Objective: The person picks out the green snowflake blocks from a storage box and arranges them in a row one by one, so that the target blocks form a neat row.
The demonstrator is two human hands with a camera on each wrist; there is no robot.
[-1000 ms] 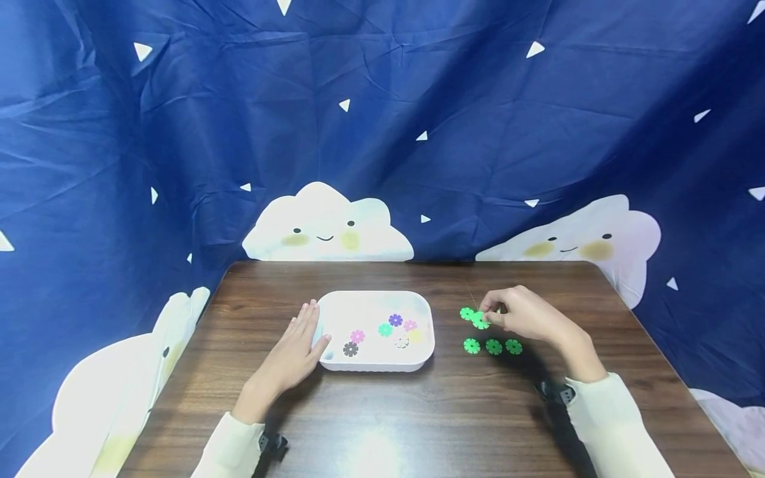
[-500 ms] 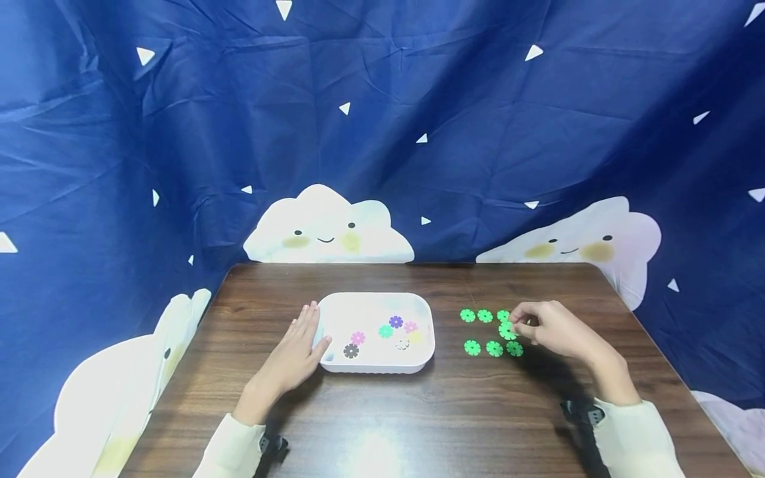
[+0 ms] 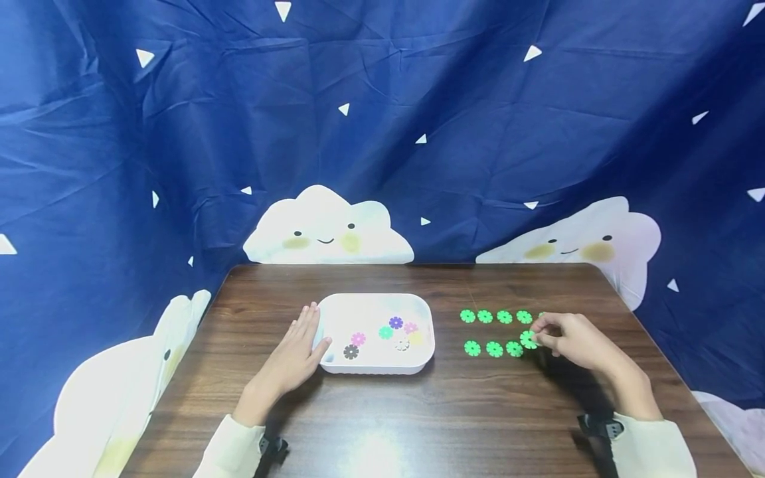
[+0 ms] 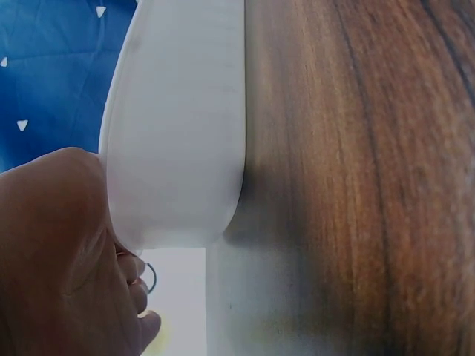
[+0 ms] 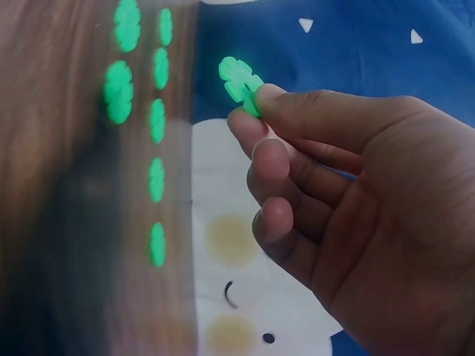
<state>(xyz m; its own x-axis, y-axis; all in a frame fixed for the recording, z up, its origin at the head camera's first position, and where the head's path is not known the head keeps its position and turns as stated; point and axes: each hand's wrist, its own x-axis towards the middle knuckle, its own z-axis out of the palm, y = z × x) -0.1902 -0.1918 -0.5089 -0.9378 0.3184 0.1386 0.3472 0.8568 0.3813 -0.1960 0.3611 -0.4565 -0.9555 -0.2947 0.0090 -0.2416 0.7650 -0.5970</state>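
My right hand [image 3: 576,342] pinches a green flower-shaped disc [image 3: 528,340] between thumb and index finger. In the right wrist view the disc [image 5: 239,80] is tilted and clear of the table, its slotted edge showing. Beneath and beside it are two rows of matching green discs: a back row [image 3: 505,317] of several, its rightmost mostly hidden by my fingers, and a front row [image 3: 494,349] of three. My left hand [image 3: 289,355] rests along the left side of a white tray [image 3: 376,368], fingers extended. The left wrist view shows it against the tray's wall [image 4: 178,126].
Loose flower discs lie inside the tray, among them purple [image 3: 396,322], teal [image 3: 385,332], pink [image 3: 358,338] and black [image 3: 350,352] ones. The brown wooden table [image 3: 382,411] ends at a blue curtain [image 3: 382,119] printed with clouds.
The right hand went rightward along the back row, which has grown by several green discs. It now holds a disc near the front row's right end. The left hand stayed at the tray.
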